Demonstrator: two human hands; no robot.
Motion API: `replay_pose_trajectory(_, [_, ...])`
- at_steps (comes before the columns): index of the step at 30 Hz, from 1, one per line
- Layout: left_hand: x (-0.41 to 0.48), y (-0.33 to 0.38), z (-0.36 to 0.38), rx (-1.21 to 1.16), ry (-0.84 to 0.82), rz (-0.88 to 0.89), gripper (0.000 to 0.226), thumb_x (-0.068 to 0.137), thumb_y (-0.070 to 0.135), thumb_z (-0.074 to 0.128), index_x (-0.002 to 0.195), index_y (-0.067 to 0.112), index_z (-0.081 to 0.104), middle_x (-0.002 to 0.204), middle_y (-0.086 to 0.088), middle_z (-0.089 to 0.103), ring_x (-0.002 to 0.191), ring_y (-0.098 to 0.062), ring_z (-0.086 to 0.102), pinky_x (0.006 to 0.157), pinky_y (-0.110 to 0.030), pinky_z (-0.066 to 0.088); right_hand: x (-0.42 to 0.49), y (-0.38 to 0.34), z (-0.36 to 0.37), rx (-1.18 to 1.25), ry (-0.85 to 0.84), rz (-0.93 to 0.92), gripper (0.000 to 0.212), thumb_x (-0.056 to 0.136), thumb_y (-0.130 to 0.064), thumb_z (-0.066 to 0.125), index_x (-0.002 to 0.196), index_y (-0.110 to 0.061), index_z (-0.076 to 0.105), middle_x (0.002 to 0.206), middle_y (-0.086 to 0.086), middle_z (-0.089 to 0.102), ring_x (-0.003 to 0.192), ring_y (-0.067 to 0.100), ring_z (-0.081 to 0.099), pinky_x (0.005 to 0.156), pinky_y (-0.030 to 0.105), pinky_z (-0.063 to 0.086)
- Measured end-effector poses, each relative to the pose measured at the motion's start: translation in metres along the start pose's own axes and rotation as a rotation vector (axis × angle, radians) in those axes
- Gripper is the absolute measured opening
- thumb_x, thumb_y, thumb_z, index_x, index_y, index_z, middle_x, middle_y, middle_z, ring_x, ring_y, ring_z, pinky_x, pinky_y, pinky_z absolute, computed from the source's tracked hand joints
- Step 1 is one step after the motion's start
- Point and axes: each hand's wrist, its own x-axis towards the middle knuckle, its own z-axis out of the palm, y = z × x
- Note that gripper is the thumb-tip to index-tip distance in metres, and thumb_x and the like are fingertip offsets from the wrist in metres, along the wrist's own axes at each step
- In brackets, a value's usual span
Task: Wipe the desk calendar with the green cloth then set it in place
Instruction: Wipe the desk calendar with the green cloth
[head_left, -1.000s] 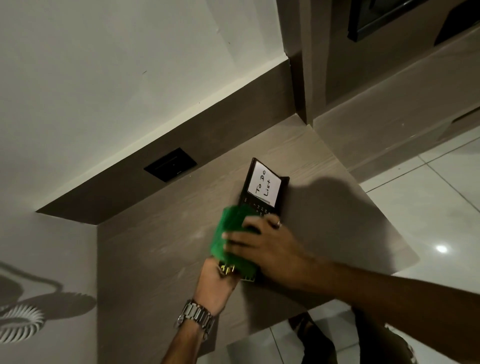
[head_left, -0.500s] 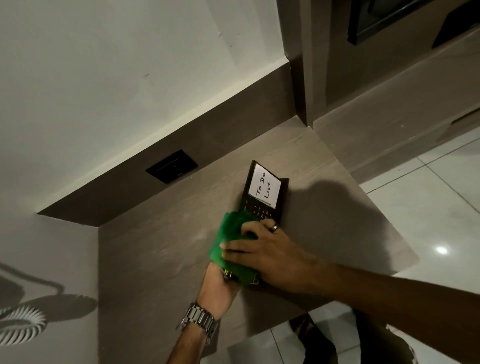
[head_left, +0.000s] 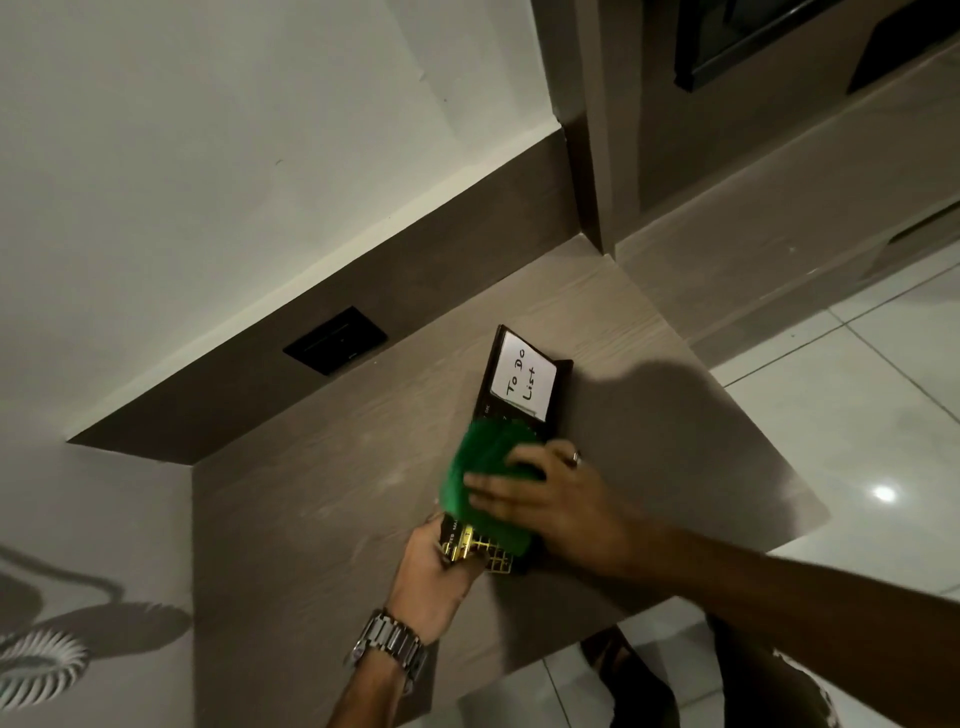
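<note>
Calendar (head_left: 493, 413): your left hand (head_left: 431, 577) grips its near end; your right hand (head_left: 566, 499), fingers straight, presses the cloth (head_left: 478, 467) on it.

Grips the desk calendar (head_left: 524, 384) at its near corner with the left hand (head_left: 434, 571), forearm reaching up from below; presses the green cloth (head_left: 483, 467) flat with the right hand (head_left: 561, 499), fingers (head_left: 498, 486) extended.

Green cloth (head_left: 485, 475) on dark calendar (head_left: 522, 387)
</note>
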Motion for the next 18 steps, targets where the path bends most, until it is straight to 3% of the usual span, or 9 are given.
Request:
replay_pose_trajectory(2, [-0.002,0.006,0.002,-0.020,-0.015,-0.024,0.046,0.083,-0.002,0.068,0.082,0.044,0.067,0.074,-0.004,0.067,0.082,-0.051,0.060,0.083,-0.068,0.047,0.020,0.031,-0.014,-0.024,0.087,0.140,0.061,0.071,-0.003,0.068,0.129,-0.021,0.061,0.138,-0.002,0.056,0.117,0.031,0.038,0.084,0.045,0.043])
replay_pose_trajectory(3, [-0.004,0.008,0.002,-0.017,-0.027,-0.028,0.045,0.084,0.000,0.067,0.084,0.046,0.066,0.079,-0.006,0.067,0.095,-0.060,0.054,0.089,-0.074,0.041,0.029,0.047,-0.021,-0.027,0.109,0.214,0.064,0.069,0.002,0.069,0.129,-0.020,0.062,0.137,-0.001,0.057,0.117,0.031,0.038,0.082,0.046,0.045])
replay_pose_trajectory(5, [-0.006,0.011,0.002,-0.007,-0.048,-0.034,0.039,0.086,0.002,0.066,0.089,0.040,0.064,0.093,-0.011,0.068,0.107,-0.066,0.046,0.093,-0.077,0.035,0.044,0.074,-0.035,0.023,0.088,0.392,0.070,0.072,0.005,0.066,0.134,-0.026,0.056,0.142,-0.002,0.052,0.121,0.030,0.039,0.078,0.046,0.051])
replay_pose_trajectory(8, [-0.008,0.017,0.001,0.031,-0.074,-0.051,0.031,0.088,0.003,0.064,0.093,0.033,0.060,0.090,-0.009,0.065,0.101,-0.063,0.053,0.093,-0.077,0.036,0.059,0.090,-0.042,0.026,0.165,0.607,0.064,0.080,-0.001,0.064,0.133,-0.035,0.054,0.142,-0.007,0.049,0.120,0.020,0.038,0.085,0.047,0.048])
replay_pose_trajectory(11, [-0.008,0.020,0.000,0.039,-0.064,-0.067,0.032,0.087,0.001,0.065,0.091,0.032,0.061,0.084,0.002,0.061,0.067,-0.018,0.062,0.085,-0.069,0.046,0.053,0.063,-0.026,0.097,0.184,0.478,0.069,0.071,0.001,0.073,0.132,-0.028,0.056,0.140,-0.004,0.051,0.121,0.026,0.039,0.087,0.051,0.047])
replay_pose_trajectory(13, [-0.008,0.020,0.000,0.033,-0.052,-0.064,0.038,0.086,0.000,0.066,0.084,0.038,0.065,0.075,0.007,0.058,0.060,-0.018,0.059,0.070,-0.058,0.050,0.036,0.035,-0.010,0.051,0.083,0.170,0.081,0.059,-0.006,0.081,0.132,-0.026,0.054,0.139,-0.005,0.053,0.120,0.030,0.039,0.085,0.048,0.043])
replay_pose_trajectory(15, [-0.007,0.020,0.000,0.018,-0.041,-0.047,0.046,0.085,-0.001,0.067,0.078,0.044,0.066,0.071,0.007,0.058,0.055,-0.008,0.057,0.056,-0.028,0.048,0.025,0.029,-0.005,0.031,-0.018,-0.013,0.081,0.059,-0.013,0.081,0.133,-0.027,0.052,0.140,-0.006,0.053,0.120,0.030,0.038,0.088,0.043,0.035])
replay_pose_trajectory(16, [-0.007,0.018,0.000,0.017,-0.036,-0.047,0.045,0.085,-0.001,0.067,0.079,0.043,0.066,0.072,0.007,0.059,0.054,-0.005,0.054,0.053,-0.018,0.043,0.027,0.036,-0.008,0.036,-0.017,-0.013,0.079,0.059,-0.012,0.079,0.133,-0.026,0.053,0.140,-0.006,0.053,0.120,0.030,0.039,0.088,0.042,0.034])
replay_pose_trajectory(18, [-0.007,0.018,-0.001,0.028,-0.042,-0.073,0.038,0.085,0.000,0.067,0.087,0.038,0.063,0.078,0.007,0.059,0.054,-0.003,0.054,0.047,-0.013,0.043,0.039,0.055,-0.017,0.042,0.020,0.152,0.076,0.062,-0.005,0.075,0.133,-0.024,0.056,0.141,-0.005,0.053,0.121,0.032,0.040,0.088,0.046,0.041])
